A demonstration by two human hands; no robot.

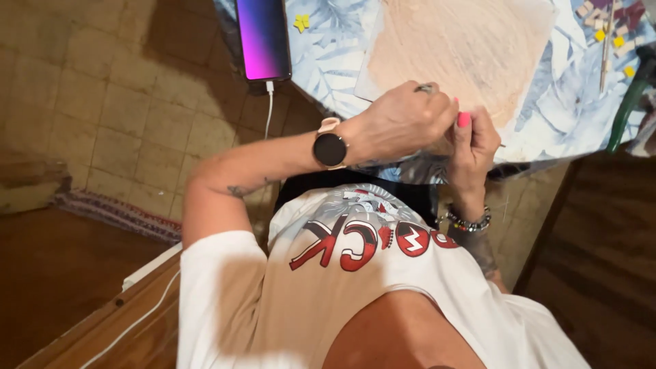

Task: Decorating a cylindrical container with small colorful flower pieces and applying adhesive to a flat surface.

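Both hands meet at the near edge of a table with a blue leaf-print cloth (547, 109). My left hand (403, 119), with a dark round watch (330, 147) on the wrist and a ring on one finger, is curled with its back up. What its fingers hold is hidden. My right hand (475, 147), with pink nails and a bead bracelet, presses against it in a pinch. A thin dark tip (502, 145) sticks out beside it. Just beyond lies a beige board (465, 48) with a rough coated surface.
A phone (264, 37) with a lit purple screen lies at the table's left edge, with a white cable (268, 113) hanging down. Small yellow and pale tile pieces (605, 31) and a thin stick lie at the far right. A green object (625, 102) stands at the right edge. Tiled floor and a rug are at left.
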